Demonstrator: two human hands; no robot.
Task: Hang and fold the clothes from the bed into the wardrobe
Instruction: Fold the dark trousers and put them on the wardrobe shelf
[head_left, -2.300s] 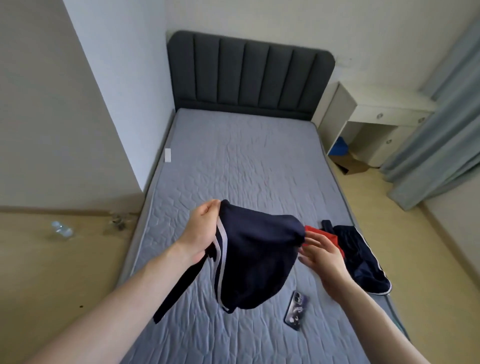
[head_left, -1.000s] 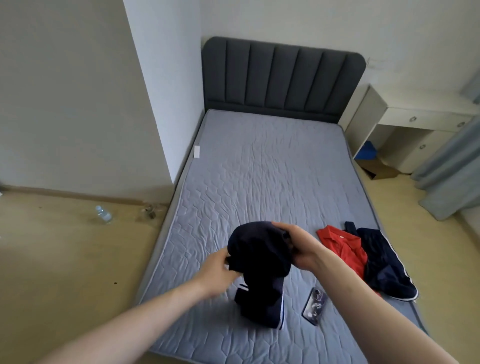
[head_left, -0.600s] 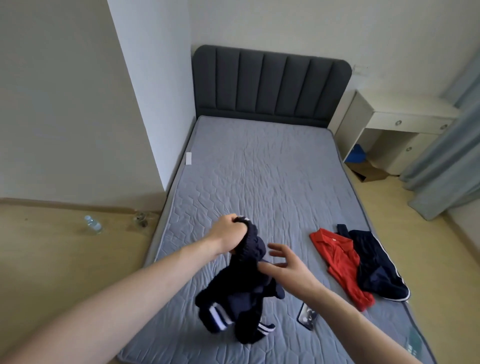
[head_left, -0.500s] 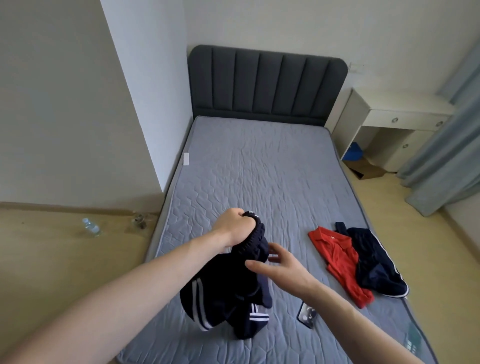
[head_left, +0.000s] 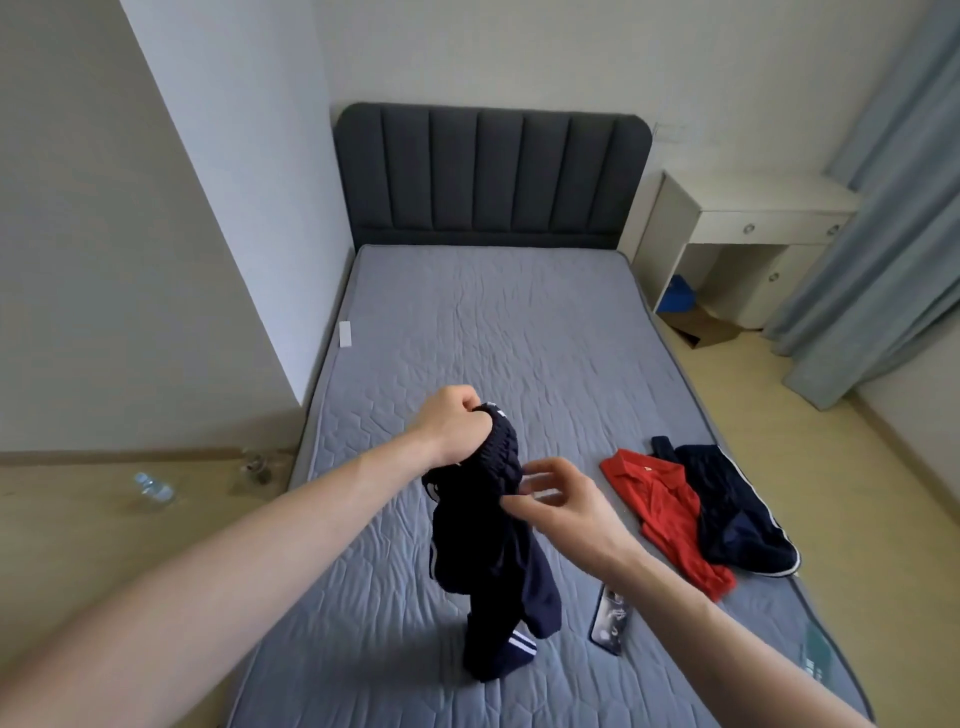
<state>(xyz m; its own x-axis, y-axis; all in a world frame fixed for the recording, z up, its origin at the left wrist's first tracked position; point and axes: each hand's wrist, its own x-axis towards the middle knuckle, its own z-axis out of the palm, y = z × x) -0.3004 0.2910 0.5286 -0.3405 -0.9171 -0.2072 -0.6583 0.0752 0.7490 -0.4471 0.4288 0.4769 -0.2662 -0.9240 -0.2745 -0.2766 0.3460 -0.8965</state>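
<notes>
Dark navy trousers with white stripes (head_left: 493, 561) hang over the grey bed (head_left: 498, 332), their cuffs touching the mattress. My left hand (head_left: 454, 431) is clenched on their gathered waistband and holds them up. My right hand (head_left: 558, 504) is beside the waistband with the fingers spread, thumb and forefinger pinching its edge. A red polo shirt (head_left: 667, 514) lies flat near the bed's right side, partly overlapped by dark navy shorts with white trim (head_left: 737, 509). No wardrobe is in view.
A phone (head_left: 609, 618) lies on the mattress just right of the hanging trousers. A white desk with drawers (head_left: 748, 223) and grey curtains (head_left: 883, 208) stand to the right. On the wooden floor at the left lies a plastic bottle (head_left: 153, 488).
The bunched trousers have come loose and now hang down full length from my left hand. My right hand let go, then came back to the waistband's edge.
</notes>
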